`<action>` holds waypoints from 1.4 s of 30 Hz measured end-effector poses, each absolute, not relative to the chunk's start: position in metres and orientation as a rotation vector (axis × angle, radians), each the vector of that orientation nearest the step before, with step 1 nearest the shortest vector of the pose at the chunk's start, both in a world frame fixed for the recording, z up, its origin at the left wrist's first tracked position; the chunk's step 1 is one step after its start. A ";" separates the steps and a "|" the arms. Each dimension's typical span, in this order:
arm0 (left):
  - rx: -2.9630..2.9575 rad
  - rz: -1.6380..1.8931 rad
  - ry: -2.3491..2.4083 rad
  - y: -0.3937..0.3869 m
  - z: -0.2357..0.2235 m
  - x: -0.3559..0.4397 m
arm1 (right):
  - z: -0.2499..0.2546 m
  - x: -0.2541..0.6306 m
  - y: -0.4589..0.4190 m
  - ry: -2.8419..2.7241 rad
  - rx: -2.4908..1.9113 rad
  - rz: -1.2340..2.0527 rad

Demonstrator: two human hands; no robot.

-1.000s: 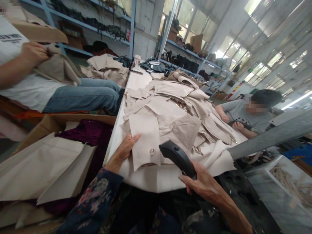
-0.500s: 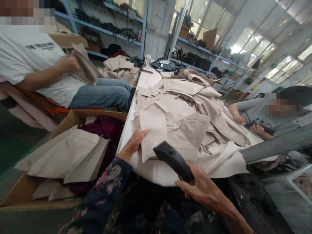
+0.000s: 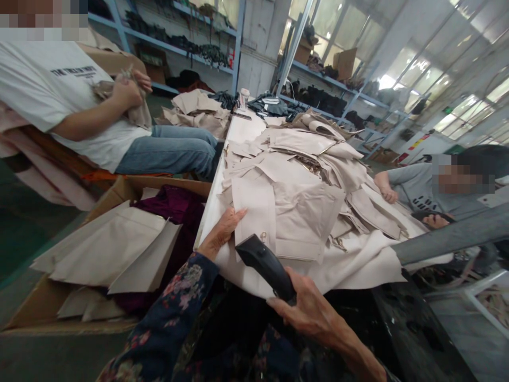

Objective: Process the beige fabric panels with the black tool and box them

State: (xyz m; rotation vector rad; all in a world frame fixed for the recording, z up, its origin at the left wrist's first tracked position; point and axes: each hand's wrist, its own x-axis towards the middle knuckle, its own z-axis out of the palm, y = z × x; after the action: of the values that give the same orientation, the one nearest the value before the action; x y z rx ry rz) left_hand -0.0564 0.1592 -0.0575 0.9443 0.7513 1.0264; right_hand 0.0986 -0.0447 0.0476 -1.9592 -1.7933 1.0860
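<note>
Beige leather-like pieces cover much of the white table (image 3: 243, 126) in the head view, heaped into a loose pile (image 3: 300, 142) towards its far right side. At the near end lies a flat beige panel (image 3: 253, 204), with a small gold-coloured fitting (image 3: 263, 236) near its lower end. The person's left hand (image 3: 225, 229) holds this panel by its left edge, thumb on the upper face and the other fingers mostly out of sight. The right hand (image 3: 310, 302) is closed around the rear of a curved black tool (image 3: 264, 265), whose broad front end points up and left across the panel's lower corner; whether the two actually touch is hard to tell from this angle. Right beside the panel, a wrinkled beige piece (image 3: 304, 217) lies flat, and further right is more gold-coloured hardware (image 3: 339, 243).

Left of the table, a cardboard box (image 3: 29, 313) contains more beige pieces (image 3: 109, 245) and purple cloth (image 3: 169, 206). Beyond it sits a co-worker in a white shirt (image 3: 93, 98) and blue jeans (image 3: 175, 151), both hands on a beige item (image 3: 140, 115). Across the table on the right is another co-worker in a grey shirt (image 3: 415, 183), partly behind a slanting metal post (image 3: 457, 231).
</note>
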 end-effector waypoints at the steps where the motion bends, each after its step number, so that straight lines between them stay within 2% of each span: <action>1: 0.943 1.027 0.748 0.159 -0.057 -0.056 | 0.052 0.101 -0.048 -1.803 -1.989 1.064; 11: 1.002 1.005 0.826 0.153 -0.047 -0.056 | 0.029 0.094 -0.053 -1.991 -1.985 1.043; 16: 1.109 1.010 1.003 0.151 -0.042 -0.057 | 0.048 0.103 -0.045 -1.846 -1.867 1.015; 19: 1.181 1.095 1.210 0.138 -0.031 -0.059 | 0.060 0.131 -0.059 -1.652 -1.925 1.064; 22: 1.397 1.330 1.657 0.113 -0.016 -0.050 | 0.060 0.160 -0.078 -1.475 -1.977 1.086; 24: 1.700 1.225 1.857 0.099 -0.008 -0.033 | 0.056 0.174 -0.087 -1.425 -1.986 1.058; 28: 2.047 0.746 1.621 0.100 -0.004 0.006 | 0.046 0.187 -0.097 -1.412 -1.922 1.053; 34: 1.996 0.645 1.323 0.139 -0.011 0.000 | 0.038 0.188 -0.098 -1.365 -1.843 1.183; 42: 1.541 0.686 1.006 0.134 -0.037 -0.040 | 0.035 0.179 -0.081 -1.477 -1.753 1.297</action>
State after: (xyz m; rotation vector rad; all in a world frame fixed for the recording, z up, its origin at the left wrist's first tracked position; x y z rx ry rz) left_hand -0.0400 0.1336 -0.0373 1.5408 1.0061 0.6864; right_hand 0.1790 -0.0815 0.0352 -1.7526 -1.4769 1.2968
